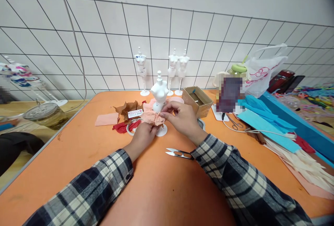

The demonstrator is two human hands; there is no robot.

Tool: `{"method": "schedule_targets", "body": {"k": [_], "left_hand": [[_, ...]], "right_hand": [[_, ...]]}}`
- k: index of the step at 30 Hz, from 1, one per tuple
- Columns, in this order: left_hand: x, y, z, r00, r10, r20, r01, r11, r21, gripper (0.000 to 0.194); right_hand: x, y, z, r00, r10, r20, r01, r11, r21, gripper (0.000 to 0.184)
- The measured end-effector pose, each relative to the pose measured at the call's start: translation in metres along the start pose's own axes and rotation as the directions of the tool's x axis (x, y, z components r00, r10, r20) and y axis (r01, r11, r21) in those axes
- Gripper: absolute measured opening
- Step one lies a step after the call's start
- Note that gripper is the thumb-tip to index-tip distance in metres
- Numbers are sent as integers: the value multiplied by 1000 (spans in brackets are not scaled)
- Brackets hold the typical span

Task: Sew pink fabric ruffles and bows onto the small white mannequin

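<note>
A small white mannequin (159, 92) stands upright on a round base on the orange table. Peach crepe paper (151, 117) is gathered around its waist and hips. My left hand (144, 134) grips the lower edge of that paper from the left, its fingertips partly hidden under the folds. At the waist, my right hand (180, 118) pinches the paper between thumb and forefinger. Thread snips (179, 153) with dark handles lie near my right cuff, blades pointing left.
Behind stand several white mannequins (141, 66) and a cardboard box (198, 104). Brown paper (127, 107), red paper (121, 127) and a folded peach piece (106, 119) lie left. A phone (229, 94), scissors (236, 124), a cable and blue paper (268, 130) occupy the right.
</note>
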State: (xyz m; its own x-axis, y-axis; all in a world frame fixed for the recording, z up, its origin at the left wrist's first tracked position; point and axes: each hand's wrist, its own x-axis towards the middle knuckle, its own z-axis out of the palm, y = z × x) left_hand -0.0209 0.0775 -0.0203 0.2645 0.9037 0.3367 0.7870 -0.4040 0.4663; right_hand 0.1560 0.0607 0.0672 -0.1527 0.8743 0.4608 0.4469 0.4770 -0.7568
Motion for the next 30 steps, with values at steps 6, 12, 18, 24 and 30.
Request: {"method": "schedule_targets", "body": {"k": [6,12,18,24,30], "left_hand": [[-4,12,-7,998,11,58,-14,999,50,28],[-6,20,-10,997,-19,72,14,997,75,29],[-7,15,-5,997,-58,42,56,996,62,31],[-8,11,-3,998,-43,36,42,999,32,29],[-9,11,-6,999,-32,34,32,999,-7,28]], "right_hand": [[-2,-4,0,997,46,-68,-49,998,-40,11],[-10,-4,5,967,-205,-153,172,964,-205,2],[-15,7,7,878,-470,-91,431,858,-280,12],[-21,13,9,808,-586,-58,513,749,-419,21],[-35,9,4,830,-515,213,542,654,-528,32]]}}
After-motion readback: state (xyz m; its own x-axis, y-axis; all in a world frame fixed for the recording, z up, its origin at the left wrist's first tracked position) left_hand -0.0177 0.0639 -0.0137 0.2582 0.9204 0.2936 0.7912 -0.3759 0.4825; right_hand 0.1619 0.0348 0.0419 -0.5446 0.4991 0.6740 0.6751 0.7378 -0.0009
